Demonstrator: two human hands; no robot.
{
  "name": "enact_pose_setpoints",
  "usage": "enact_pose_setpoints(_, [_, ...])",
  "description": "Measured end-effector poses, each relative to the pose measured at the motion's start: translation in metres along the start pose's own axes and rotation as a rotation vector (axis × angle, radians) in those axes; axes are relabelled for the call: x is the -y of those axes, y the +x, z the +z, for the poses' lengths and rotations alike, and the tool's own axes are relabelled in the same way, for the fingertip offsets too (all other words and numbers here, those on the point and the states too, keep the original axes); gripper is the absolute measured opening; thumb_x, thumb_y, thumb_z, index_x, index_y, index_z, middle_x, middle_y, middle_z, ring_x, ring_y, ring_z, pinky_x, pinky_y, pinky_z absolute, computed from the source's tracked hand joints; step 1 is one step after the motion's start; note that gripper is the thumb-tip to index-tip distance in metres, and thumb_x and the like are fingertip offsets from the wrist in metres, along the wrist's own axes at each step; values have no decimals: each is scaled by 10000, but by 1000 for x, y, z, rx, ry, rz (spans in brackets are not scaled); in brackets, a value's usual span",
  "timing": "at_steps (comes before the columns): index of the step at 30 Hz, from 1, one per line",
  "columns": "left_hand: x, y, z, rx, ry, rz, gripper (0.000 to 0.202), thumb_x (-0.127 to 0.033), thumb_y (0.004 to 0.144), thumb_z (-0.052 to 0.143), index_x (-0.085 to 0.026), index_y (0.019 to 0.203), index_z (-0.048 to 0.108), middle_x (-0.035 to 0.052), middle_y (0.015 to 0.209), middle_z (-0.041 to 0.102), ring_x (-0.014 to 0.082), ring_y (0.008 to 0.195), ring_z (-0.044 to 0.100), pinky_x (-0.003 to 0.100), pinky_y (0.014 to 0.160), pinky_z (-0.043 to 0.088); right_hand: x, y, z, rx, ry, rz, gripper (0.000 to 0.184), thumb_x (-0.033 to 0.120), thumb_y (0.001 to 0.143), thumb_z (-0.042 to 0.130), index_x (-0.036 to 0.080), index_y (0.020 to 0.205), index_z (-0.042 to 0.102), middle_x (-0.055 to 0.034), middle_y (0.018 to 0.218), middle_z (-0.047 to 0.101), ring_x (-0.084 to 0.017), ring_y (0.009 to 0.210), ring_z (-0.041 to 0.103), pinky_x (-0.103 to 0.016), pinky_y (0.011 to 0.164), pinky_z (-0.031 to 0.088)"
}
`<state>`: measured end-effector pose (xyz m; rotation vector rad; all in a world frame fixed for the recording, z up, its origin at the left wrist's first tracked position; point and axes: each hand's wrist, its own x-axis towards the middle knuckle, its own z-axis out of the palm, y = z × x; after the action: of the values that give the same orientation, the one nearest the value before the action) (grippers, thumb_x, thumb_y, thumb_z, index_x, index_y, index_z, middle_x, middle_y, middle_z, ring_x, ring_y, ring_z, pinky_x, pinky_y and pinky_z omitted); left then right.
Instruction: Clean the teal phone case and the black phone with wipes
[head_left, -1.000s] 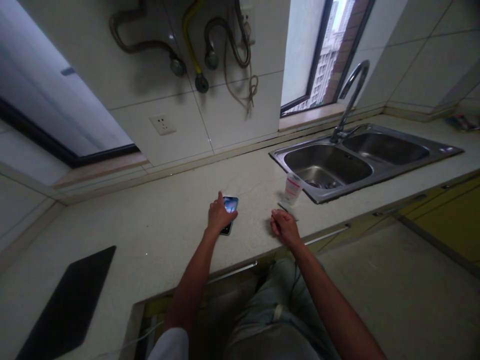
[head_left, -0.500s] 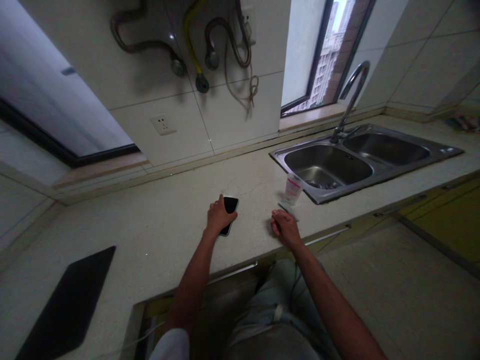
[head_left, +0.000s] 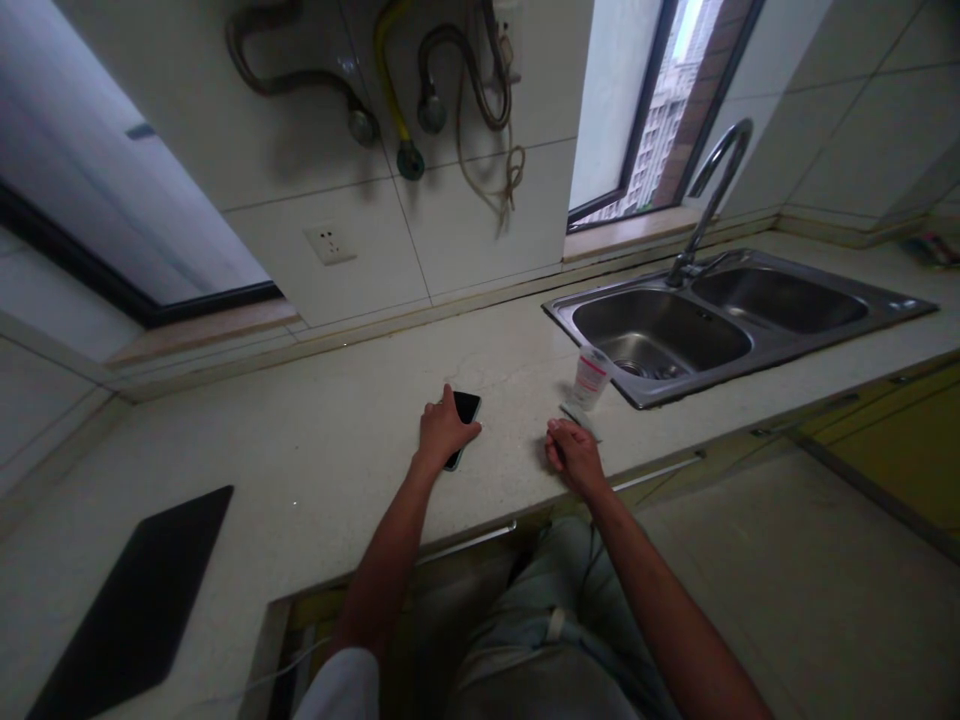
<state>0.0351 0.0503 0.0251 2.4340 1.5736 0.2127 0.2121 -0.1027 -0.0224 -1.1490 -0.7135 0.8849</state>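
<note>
A dark smartphone [head_left: 466,409] lies flat on the pale stone counter [head_left: 315,450], its screen black. My left hand [head_left: 441,432] rests on its near end, fingers curled over it. My right hand [head_left: 571,452] sits closed on the counter near the front edge, to the right of the phone; what it holds, if anything, I cannot make out. Just beyond it lies a small flat greenish object [head_left: 576,413], and behind that stands a small clear plastic cup [head_left: 590,377] with a pink label.
A steel double sink [head_left: 645,385] with a curved tap [head_left: 711,190] fills the counter's right side. A black cooktop [head_left: 135,600] sits at the near left. The tiled wall carries a socket [head_left: 330,242] and hoses [head_left: 420,90]. Windows flank the wall.
The phone's screen was lit one second ago and is now black. My left hand's finger has come down onto the phone. The right hand has stayed put.
</note>
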Motion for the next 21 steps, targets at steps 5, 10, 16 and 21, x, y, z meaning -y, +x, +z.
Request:
enact_pose_setpoints(5, [0,0,-1,0,-5,-13,1076,-442,711,676,-30,1569,175,241,1204,642,385,1178,553,410,955,425,1,-1,1,-1,-20,-12,495,647,831,641,204,630,545,67,427,462,-65,342,349,-205,364,266])
enact_pose_setpoints(10, [6,0,-1,10,-68,-40,1117,-472,704,687,-67,1588,136,230,1194,628,362,1129,594,402,935,448,2,-1,2,-11,-41,-5,503,659,820,634,207,625,531,67,424,464,-64,333,339,-204,353,256])
enact_pose_setpoints(16, [3,-1,-2,10,-33,-49,1102,-449,694,702,-76,1583,168,227,1201,632,368,1168,582,401,942,444,1,-1,1,0,-43,-22,496,652,826,634,206,630,539,71,421,455,-66,336,337,-206,358,269])
enact_pose_setpoints(21, [10,1,2,20,-17,-43,1069,-464,716,690,-57,1572,196,236,1290,596,355,1249,536,386,989,426,1,0,1,1,-18,-24,485,633,829,651,201,632,549,68,431,469,-62,340,348,-202,361,268])
